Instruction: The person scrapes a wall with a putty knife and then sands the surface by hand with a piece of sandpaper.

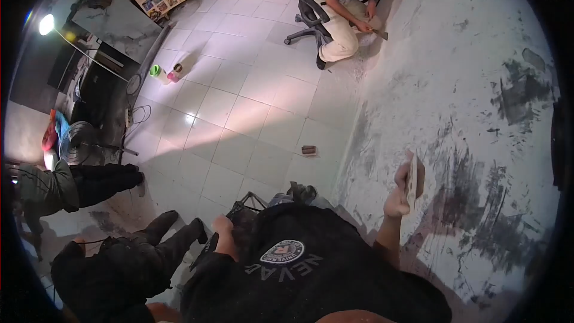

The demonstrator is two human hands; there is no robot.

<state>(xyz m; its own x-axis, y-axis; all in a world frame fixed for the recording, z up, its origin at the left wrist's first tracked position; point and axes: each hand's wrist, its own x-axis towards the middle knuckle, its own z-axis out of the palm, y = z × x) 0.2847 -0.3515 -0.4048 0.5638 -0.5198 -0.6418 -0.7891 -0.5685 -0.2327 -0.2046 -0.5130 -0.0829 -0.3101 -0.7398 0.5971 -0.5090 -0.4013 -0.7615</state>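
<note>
My right hand (396,197) is raised at the wall (454,143), its fingers closed round a thin flat block (420,178) with a pale edge and a brownish face. The block is held on edge close to the patchy white-and-grey wall; whether it touches cannot be told. Low at my left side, my left hand (223,227) is curled closed beside a black chair-like frame (244,212). What those fingers hold, if anything, is hidden.
A person (338,18) sits by the wall with a scraper-like tool (379,34). Two more people are at left, one standing (45,188), one in black (113,275). A fan (81,143), green-topped container (156,72), lamp (46,24) and small brown block (308,150) stand about the tiled floor.
</note>
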